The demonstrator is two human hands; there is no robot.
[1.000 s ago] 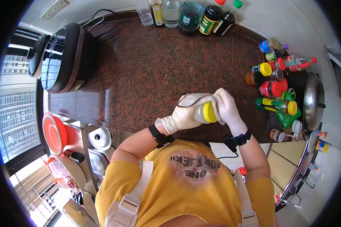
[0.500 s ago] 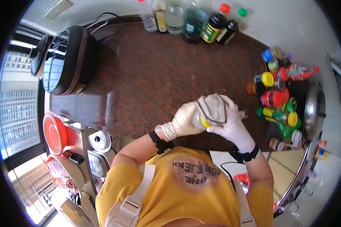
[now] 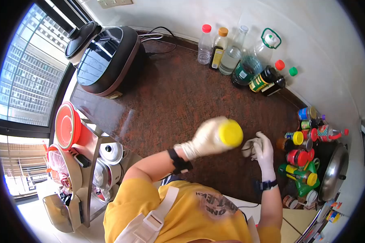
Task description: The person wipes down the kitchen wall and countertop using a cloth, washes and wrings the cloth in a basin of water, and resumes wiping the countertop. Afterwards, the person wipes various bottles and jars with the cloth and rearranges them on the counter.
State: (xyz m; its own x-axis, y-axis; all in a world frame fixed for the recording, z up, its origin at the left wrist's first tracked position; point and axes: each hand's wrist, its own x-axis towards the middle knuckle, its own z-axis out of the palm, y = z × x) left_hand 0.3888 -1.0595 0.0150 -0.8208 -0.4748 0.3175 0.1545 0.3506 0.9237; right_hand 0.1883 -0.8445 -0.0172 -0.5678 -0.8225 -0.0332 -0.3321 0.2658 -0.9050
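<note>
My left hand (image 3: 207, 137), in a pale glove, is closed around a jar or bottle with a yellow lid (image 3: 231, 133). The lid faces up toward me, and the body is mostly hidden by lid and fingers. To its right, low over the counter, my right hand (image 3: 265, 153), also gloved, grips a crumpled greyish cloth (image 3: 250, 149) between thumb and fingers. The two hands are apart, and the cloth does not touch the jar.
A dark rice cooker (image 3: 109, 60) stands at the back left of the brown counter (image 3: 170, 97). Several bottles (image 3: 233, 54) line the wall. Seasoning jars (image 3: 298, 157) crowd the right side beside a metal pan lid (image 3: 334, 172). A shelf with red basins (image 3: 67, 125) is at left.
My right hand has drawn the cloth off the jar and moved right. The jar's yellow lid now shows fully in my left hand. My view has shifted.
</note>
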